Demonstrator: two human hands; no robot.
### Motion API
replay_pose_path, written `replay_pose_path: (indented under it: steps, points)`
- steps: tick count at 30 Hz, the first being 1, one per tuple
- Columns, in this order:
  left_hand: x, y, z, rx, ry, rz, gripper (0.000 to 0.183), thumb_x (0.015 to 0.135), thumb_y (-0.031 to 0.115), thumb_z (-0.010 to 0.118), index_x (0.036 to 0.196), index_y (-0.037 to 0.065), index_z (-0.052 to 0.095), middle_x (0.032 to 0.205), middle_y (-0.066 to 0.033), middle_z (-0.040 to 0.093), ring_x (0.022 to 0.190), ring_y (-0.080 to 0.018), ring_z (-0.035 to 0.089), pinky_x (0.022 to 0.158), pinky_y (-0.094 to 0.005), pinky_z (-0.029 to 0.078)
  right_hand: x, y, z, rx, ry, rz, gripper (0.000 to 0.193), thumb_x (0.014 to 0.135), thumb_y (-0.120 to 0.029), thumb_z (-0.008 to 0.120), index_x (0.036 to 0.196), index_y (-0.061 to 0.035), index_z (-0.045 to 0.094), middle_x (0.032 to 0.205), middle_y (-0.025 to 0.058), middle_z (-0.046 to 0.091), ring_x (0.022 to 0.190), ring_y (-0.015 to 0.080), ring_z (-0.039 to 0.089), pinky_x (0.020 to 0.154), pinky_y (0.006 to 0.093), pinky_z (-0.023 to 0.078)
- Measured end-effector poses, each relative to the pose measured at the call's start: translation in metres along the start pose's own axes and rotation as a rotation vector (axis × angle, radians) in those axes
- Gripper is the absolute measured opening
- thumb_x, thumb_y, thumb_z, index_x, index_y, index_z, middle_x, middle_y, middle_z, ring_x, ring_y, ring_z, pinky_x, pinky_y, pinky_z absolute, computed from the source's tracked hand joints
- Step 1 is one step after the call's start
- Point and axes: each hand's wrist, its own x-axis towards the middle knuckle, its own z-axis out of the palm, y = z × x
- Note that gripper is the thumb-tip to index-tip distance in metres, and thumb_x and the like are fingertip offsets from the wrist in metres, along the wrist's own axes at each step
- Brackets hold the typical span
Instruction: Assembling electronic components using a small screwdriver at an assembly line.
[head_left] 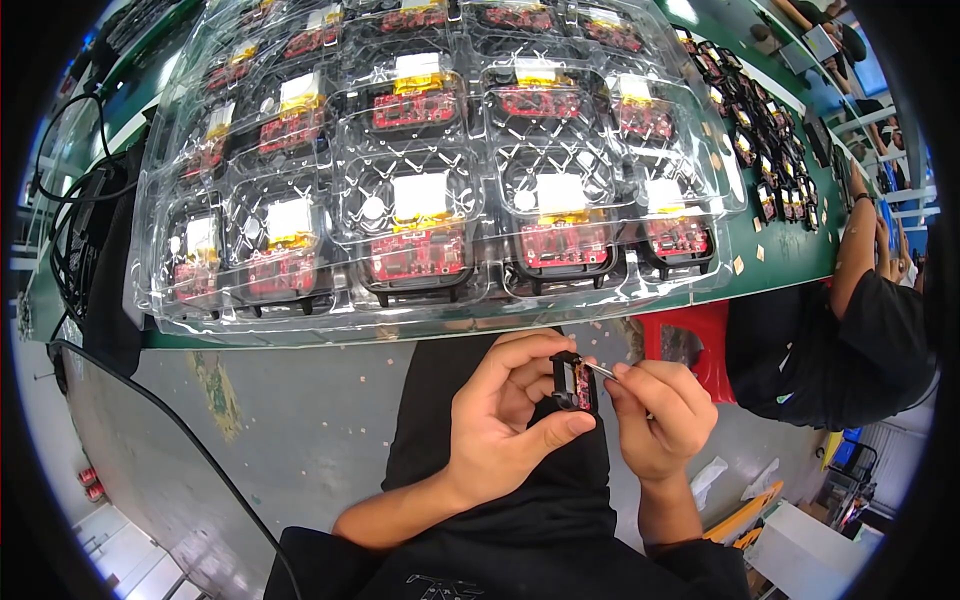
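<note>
My left hand [505,410] grips a small black device housing [562,378] by its frame, above my lap and in front of the table edge. A red circuit board [584,386] shows inside the housing, turned toward my right. In a pinch between thumb and forefinger, my right hand [664,412] holds thin metal tweezers [600,370]. The tip of the tweezers meets the upper edge of the housing beside the board. Exactly what the tip touches is too small to make out.
Stacked clear plastic trays [420,312] on the green table [775,262] hold several similar housings with red boards. More black housings [780,150] lie in rows at the right. A black cable [180,425] hangs at the left. A co-worker [835,340] sits at the right by a red stool [690,335].
</note>
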Motion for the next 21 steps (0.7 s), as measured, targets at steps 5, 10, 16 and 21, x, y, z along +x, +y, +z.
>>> replay_pose_path:
  steps: [5,10,16,21]
  points:
    - [-0.0002,0.001,-0.0004,0.02,-0.009,-0.013,0.059,0.083,-0.005,0.079,0.135,-0.005,0.051,0.134,-0.0118,0.049,0.12,-0.0218,0.06,0.099,-0.0342,0.053,0.0035,-0.0011,-0.0037,0.084,-0.057,0.08,0.026,0.068,0.002,0.084,0.092,-0.0037,0.075,0.078,0.0061,0.068,0.056,0.0165,0.062,0.048,0.0271,0.045]
    - [-0.0016,0.0019,0.0001,0.035,-0.019,-0.019,0.059,0.083,-0.004,0.08,0.135,-0.005,0.051,0.135,-0.0117,0.048,0.12,-0.0215,0.06,0.099,-0.0342,0.053,0.0024,-0.0029,-0.0024,0.082,-0.04,0.1,0.023,0.07,0.003,0.083,0.091,-0.0033,0.075,0.078,0.0062,0.068,0.056,0.017,0.063,0.048,0.0276,0.046]
    - [-0.0041,0.0036,0.0044,0.055,-0.023,-0.037,0.06,0.083,-0.003,0.08,0.135,-0.005,0.051,0.137,-0.0115,0.047,0.12,-0.0216,0.06,0.099,-0.0341,0.053,-0.0031,-0.005,-0.0034,0.024,0.021,0.115,0.026,0.068,0.004,0.083,0.092,-0.0028,0.075,0.077,0.0074,0.066,0.058,0.0191,0.063,0.05,0.0285,0.047]
    - [0.0,0.0018,0.0015,0.051,-0.004,0.002,0.059,0.083,-0.004,0.079,0.135,-0.006,0.051,0.134,-0.0115,0.048,0.121,-0.0229,0.061,0.097,-0.0338,0.054,-0.0021,-0.0068,-0.0097,-0.028,-0.029,0.06,0.032,0.064,0.004,0.084,0.094,-0.0034,0.075,0.076,0.0065,0.064,0.058,0.0188,0.061,0.051,0.0288,0.047]
